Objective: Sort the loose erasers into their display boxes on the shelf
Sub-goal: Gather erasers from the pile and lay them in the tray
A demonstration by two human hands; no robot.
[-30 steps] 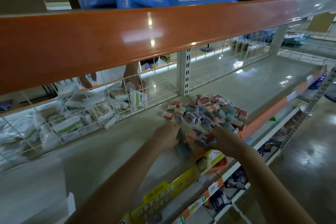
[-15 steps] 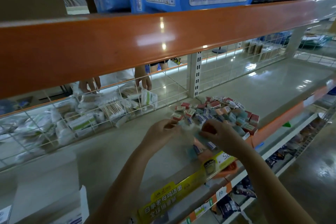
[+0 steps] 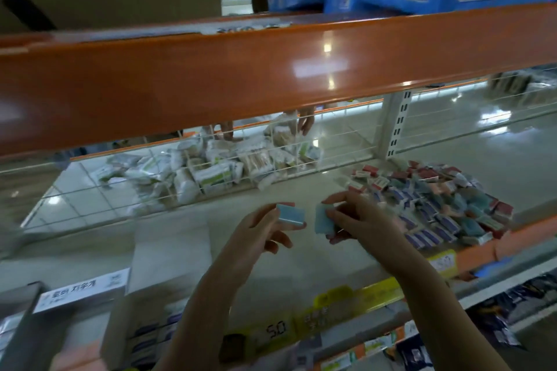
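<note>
Left hand [image 3: 259,227]: pinches one pale blue eraser [image 3: 290,214] at fingertips. Right hand [image 3: 358,220]: grips a second blue eraser [image 3: 323,220], above the shelf [image 3: 168,244]. Loose eraser pile [image 3: 437,205]: just right of both hands.

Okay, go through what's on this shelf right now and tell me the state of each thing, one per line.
left hand: raised, pinching a light blue eraser
right hand: raised, gripping a second blue eraser
eraser pile: loose, unsorted on the shelf
display box: at the shelf's front left, contents not visible
</note>
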